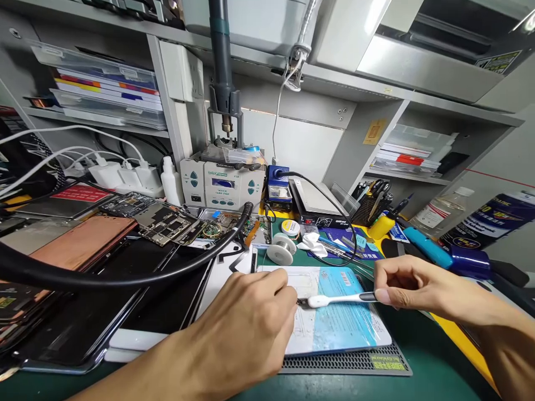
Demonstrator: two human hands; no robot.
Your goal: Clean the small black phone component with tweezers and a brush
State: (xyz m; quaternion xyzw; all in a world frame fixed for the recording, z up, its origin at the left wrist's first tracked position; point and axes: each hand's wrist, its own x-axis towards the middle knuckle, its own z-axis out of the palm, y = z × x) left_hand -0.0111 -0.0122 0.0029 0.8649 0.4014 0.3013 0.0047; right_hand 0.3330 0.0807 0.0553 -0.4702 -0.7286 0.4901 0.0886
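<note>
My right hand point(407, 287) is closed on the handle of a white toothbrush point(340, 299), pinched between thumb and fingers. The brush head points left and meets a small dark part point(301, 302) at the fingertips of my left hand point(254, 317). Those left fingers are curled and pinched together; most of what they hold is hidden behind them, so I cannot make out its kind. Beneath both hands lies a blue and white board point(343, 331), its surface wrapped in clear film, resting on a grey perforated mat point(346, 365).
A thick black hose point(167, 278) arcs across the left side, over phone parts and circuit boards point(165, 223). Behind stand a soldering-wire spool point(281, 249), a hot-air station point(228, 184) and a small heating plate point(321, 220). A blue heat gun point(443, 256) lies at right.
</note>
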